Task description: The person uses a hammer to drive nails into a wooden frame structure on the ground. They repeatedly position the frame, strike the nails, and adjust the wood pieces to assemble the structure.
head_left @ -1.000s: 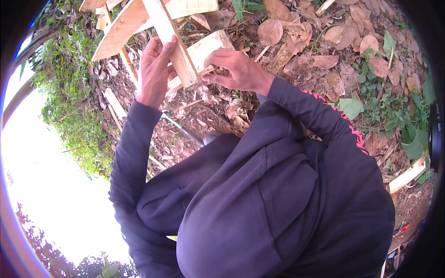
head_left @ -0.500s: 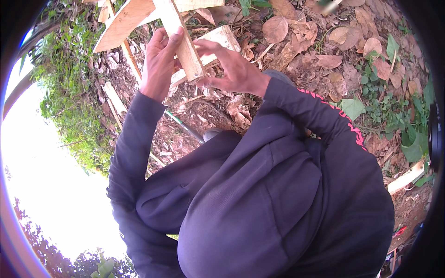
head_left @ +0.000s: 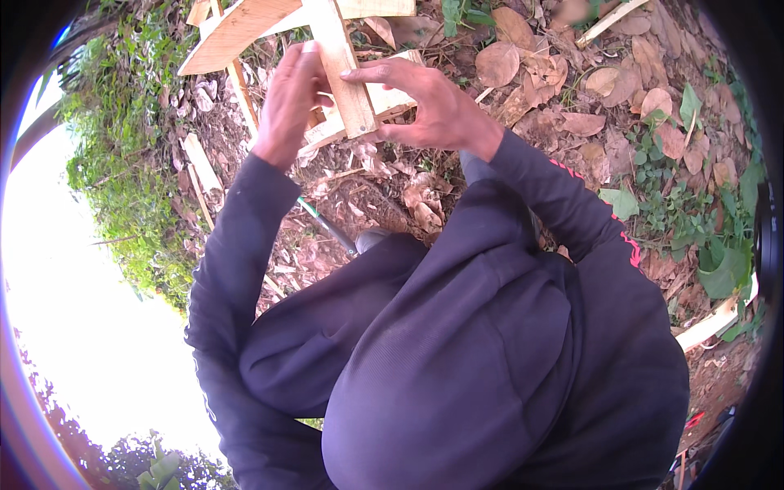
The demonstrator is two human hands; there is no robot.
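Note:
A pale wooden board [head_left: 347, 90] slants down toward me at the top, joined to other pieces of wood, with what looks like a nail head near its lower end. My right hand [head_left: 437, 106] is on its right side, the index finger laid on the face and the thumb by the lower corner. On the other side, my left hand [head_left: 287, 106] is held up close to the board, thumb off its face; some fingertips are hidden. A broad pointed plank [head_left: 237, 33] crosses behind the board. Below it lies a thicker wooden piece [head_left: 396, 94].
Dry leaves [head_left: 498, 64] and wood chips cover the ground. A green-and-dark rod [head_left: 325, 224] lies by my shoe [head_left: 371, 238]. Wood offcuts [head_left: 202, 163] lie at the left, with another strip [head_left: 612, 20] at upper right. Green plants [head_left: 122, 188] grow on the left.
My left thumb has come off the board's face. The right index finger has moved onto the board. Board and hands appear slightly further right and higher in the view.

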